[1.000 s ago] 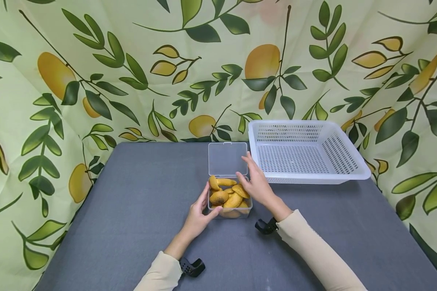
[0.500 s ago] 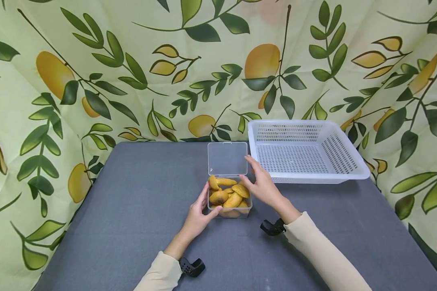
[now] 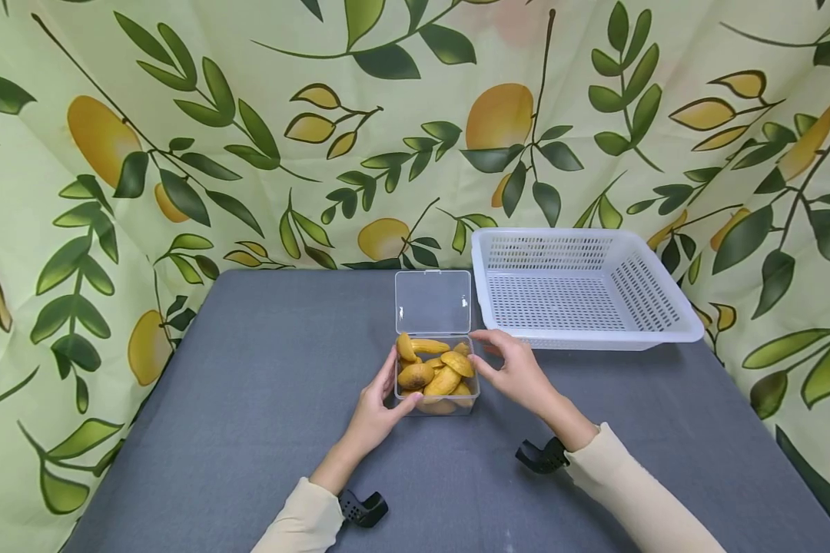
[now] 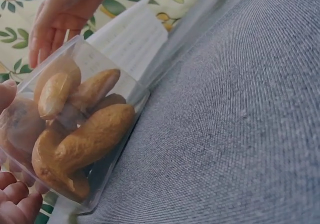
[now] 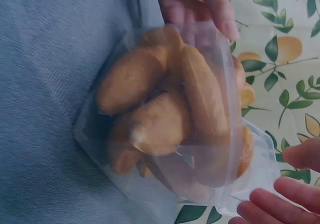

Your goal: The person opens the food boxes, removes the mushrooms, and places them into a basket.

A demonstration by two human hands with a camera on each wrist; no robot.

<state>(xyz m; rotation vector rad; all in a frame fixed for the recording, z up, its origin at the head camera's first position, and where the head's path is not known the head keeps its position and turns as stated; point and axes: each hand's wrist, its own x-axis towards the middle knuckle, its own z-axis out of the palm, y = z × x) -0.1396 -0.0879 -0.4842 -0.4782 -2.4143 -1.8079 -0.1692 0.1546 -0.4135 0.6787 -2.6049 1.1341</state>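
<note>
The left hand [image 3: 373, 415] has its grip on the box [image 3: 449, 397], thumb at the near side. The right hand [image 3: 515, 371], thumb and fingers parted, is at the box's right side; contact is unclear. Mushrooms [image 3: 416, 375] fill the box, its lid [image 3: 433, 301] open behind. The basket [image 3: 688, 336] is farther right on the desk [image 3: 283, 361].
</note>
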